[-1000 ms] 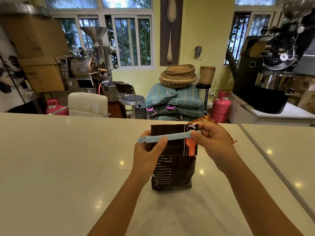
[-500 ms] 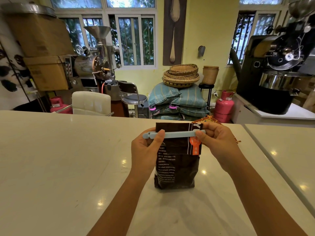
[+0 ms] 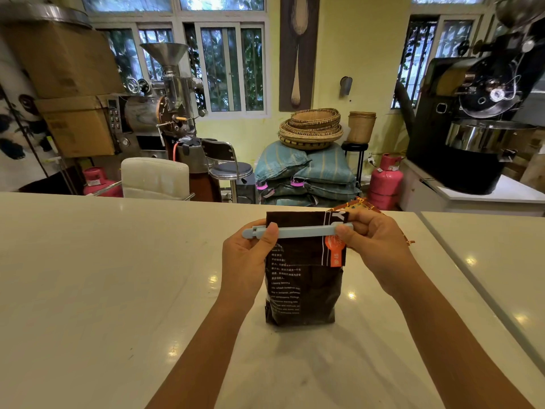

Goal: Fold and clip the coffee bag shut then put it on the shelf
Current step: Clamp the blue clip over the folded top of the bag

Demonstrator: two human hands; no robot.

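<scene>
A dark brown coffee bag [image 3: 303, 290] stands upright on the white counter [image 3: 103, 276], its top folded down toward me with an orange label at the fold's right. A long pale blue clip [image 3: 303, 231] lies across the folded top. My left hand [image 3: 246, 261] pinches the clip's left end, thumb in front. My right hand [image 3: 373, 246] pinches its right end against the bag. No shelf is in view.
A patterned orange cloth [image 3: 364, 203] lies behind the bag. A seam [image 3: 472, 278] splits the counter at the right. Beyond it are a white chair [image 3: 154, 178], a stool [image 3: 230, 169], stacked sacks [image 3: 306, 175], pink gas cylinders [image 3: 385, 180] and two coffee roasters [image 3: 477, 128].
The hands, clip and bag keep the same grip. The clip has levelled slightly across the fold, and the view has shifted a little.
</scene>
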